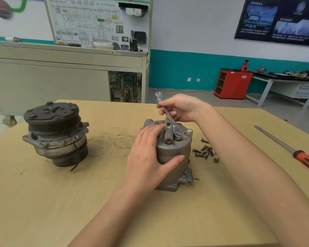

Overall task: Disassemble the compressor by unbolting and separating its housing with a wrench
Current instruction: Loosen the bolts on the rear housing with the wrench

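**Compressor housing (173, 154) braced, wrench on top**

The compressor housing stands upright on its flange near the middle of the wooden table (61, 202). The left hand (146, 157) presses flat against it, fingers together over the top edge and thumb stretched across the side. The right hand (182, 107) pinches the shaft of a combination wrench (169, 116), whose ring end sits over a bolt head on the housing's top, the open end tilted up and away. Loose bolts (204, 151) lie in a heap just right of the housing. The pulley section (55, 132) stands well apart at left; a screwdriver (303, 157) lies at far right.
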`<state>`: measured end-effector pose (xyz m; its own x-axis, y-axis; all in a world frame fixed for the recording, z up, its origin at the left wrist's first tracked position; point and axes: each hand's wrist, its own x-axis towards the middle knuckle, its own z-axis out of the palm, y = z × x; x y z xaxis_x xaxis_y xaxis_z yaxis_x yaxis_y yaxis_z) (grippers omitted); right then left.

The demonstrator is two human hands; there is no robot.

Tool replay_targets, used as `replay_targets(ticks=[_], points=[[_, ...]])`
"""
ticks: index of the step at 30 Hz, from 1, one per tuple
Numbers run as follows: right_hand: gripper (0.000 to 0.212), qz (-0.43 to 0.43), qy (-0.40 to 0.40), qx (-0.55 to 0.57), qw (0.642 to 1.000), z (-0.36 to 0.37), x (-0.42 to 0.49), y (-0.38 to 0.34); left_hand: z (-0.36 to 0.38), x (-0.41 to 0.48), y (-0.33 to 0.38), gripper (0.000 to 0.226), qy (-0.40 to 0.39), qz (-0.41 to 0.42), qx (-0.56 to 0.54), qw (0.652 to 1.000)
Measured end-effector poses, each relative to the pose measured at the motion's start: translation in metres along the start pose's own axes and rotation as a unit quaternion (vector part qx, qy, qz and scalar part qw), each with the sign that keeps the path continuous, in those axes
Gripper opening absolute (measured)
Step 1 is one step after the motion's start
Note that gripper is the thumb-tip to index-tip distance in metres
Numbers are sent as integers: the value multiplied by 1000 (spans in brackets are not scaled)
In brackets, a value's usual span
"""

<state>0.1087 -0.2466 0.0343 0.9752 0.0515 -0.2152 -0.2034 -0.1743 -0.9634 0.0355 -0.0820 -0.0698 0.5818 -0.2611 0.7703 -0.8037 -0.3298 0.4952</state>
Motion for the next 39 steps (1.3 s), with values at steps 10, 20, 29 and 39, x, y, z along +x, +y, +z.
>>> replay_targets(ticks=[10,20,29,39], points=[[33,-62,4,256,965,-6,-6,19,1,0,-1,74,3,6,11,1000],[25,-215,193,333,898,-6,-62,-2,-1,0,-1,75,-9,0,10,1000],[3,-611,371,-179,676,56,-149,93,2,-1,-1,73,-7,3,20,1000],[33,-608,381,-351,602,78,-151,104,2,-1,0,72,2,0,-1,1000]])
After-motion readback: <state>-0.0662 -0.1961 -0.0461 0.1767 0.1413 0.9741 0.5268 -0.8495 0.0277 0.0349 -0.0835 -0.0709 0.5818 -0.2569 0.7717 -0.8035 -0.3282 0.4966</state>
